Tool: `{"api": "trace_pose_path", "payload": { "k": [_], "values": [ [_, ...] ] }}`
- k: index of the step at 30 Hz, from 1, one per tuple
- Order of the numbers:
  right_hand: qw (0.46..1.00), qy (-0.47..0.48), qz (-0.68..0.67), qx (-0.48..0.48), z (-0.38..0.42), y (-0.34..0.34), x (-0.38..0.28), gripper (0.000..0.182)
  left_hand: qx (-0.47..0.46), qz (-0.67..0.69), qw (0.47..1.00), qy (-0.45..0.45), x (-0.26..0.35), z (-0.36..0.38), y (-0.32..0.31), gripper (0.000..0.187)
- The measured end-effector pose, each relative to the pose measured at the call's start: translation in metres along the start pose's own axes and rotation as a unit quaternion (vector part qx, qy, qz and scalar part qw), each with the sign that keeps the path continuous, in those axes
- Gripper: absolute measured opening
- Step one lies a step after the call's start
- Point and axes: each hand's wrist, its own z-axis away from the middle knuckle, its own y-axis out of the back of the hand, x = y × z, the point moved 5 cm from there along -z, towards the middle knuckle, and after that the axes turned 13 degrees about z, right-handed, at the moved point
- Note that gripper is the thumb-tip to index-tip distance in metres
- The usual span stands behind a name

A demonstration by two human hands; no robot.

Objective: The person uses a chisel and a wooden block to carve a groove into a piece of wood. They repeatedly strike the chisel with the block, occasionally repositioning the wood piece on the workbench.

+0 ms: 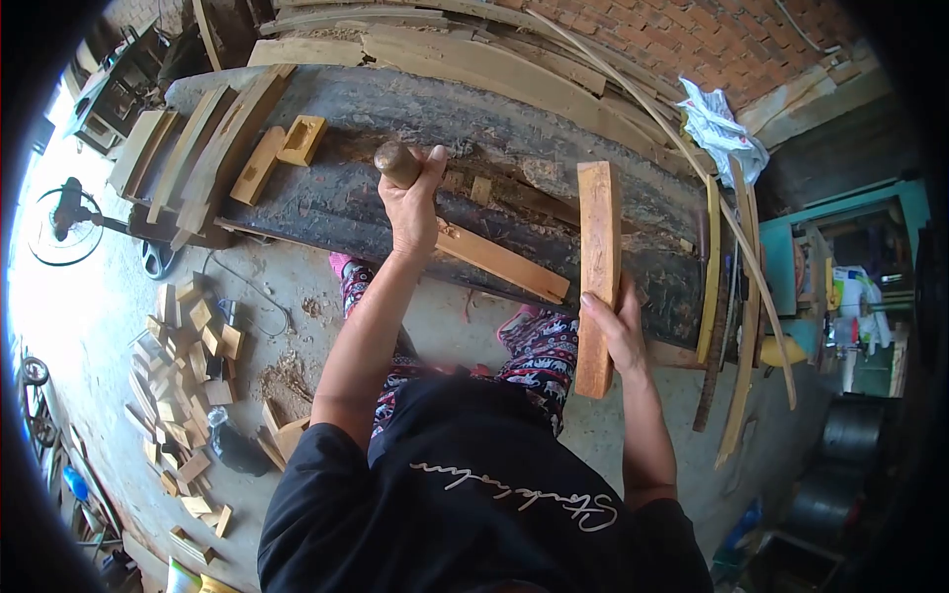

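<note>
My left hand [410, 208] is closed around a round wooden tool handle [397, 164], its butt end facing up. The lower part of that tool is hidden behind the hand. Just below and to the right lies a wooden strip [509, 265] with chipped notches, along the near edge of a dark, rough slab [346, 188]. In my right hand [618, 324] is a thick, squared wooden bar [597, 227], gripped near its lower half with the thumb across its face. The bar overlaps the slab's right part in this view.
Notched wooden pieces [253, 166] and long boards [222, 148] rest at the slab's left end. Offcuts [183, 395] pile on the floor at left, near a fan [69, 212]. Long sticks [712, 267] lean at right, below a white plastic bag [722, 128].
</note>
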Motion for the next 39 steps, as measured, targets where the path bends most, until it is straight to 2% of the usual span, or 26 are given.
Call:
{"api": "trace_pose_path", "payload": {
  "k": [9, 17, 24, 26, 28, 29, 31, 32, 34, 35, 36, 38, 39],
  "values": [
    [1.0, 0.015, 0.007, -0.011, -0.005, -0.002, -0.011, 0.057, 0.026, -0.067, 0.997, -0.006, 0.003, 0.008, -0.005, 0.026],
    [0.993, 0.102, 0.05, -0.029, -0.016, -0.002, -0.056, 0.058, 0.054, -0.055, 0.996, -0.05, 0.003, 0.013, -0.007, 0.024],
    [0.988, 0.143, 0.05, -0.03, -0.024, -0.004, -0.092, 0.059, 0.046, -0.081, 0.994, -0.064, 0.005, 0.015, -0.013, 0.026],
    [0.984, 0.148, 0.09, -0.031, -0.027, -0.004, -0.103, 0.06, 0.046, -0.073, 0.994, -0.073, 0.005, 0.02, -0.018, 0.026],
    [0.98, 0.176, 0.09, -0.016, -0.03, 0.001, -0.119, 0.059, 0.023, -0.056, 0.994, -0.088, -0.001, 0.026, -0.022, 0.025],
    [0.963, 0.232, 0.132, 0.023, -0.03, 0.007, -0.137, 0.057, 0.017, -0.1, 0.991, -0.088, -0.008, 0.031, -0.024, 0.024],
    [0.974, 0.214, 0.069, 0.041, -0.026, 0.013, -0.154, 0.056, 0.007, -0.104, 0.99, -0.092, -0.022, 0.042, -0.032, 0.022],
    [0.976, 0.211, 0.031, 0.042, -0.029, 0.018, -0.153, 0.057, -0.021, -0.144, 0.974, -0.175, -0.035, 0.043, -0.032, 0.023],
    [0.97, 0.214, 0.111, -0.015, -0.041, 0.016, -0.142, 0.057, 0.002, -0.238, 0.942, -0.236, -0.025, 0.056, -0.046, 0.022],
    [0.934, 0.242, 0.239, -0.106, -0.048, 0.004, -0.142, 0.058, 0.005, -0.231, 0.952, -0.201, -0.026, 0.058, -0.049, 0.026],
    [0.936, 0.103, 0.279, -0.186, -0.052, -0.005, -0.127, 0.06, -0.001, -0.296, 0.924, -0.243, -0.02, 0.062, -0.053, 0.029],
    [0.939, 0.141, 0.256, -0.184, -0.06, 0.004, -0.125, 0.061, 0.015, -0.256, 0.945, -0.204, -0.02, 0.064, -0.056, 0.028],
    [0.943, 0.129, 0.253, -0.171, -0.061, 0.014, -0.132, 0.06, 0.026, -0.256, 0.944, -0.206, -0.021, 0.062, -0.055, 0.028]
  ]
}}
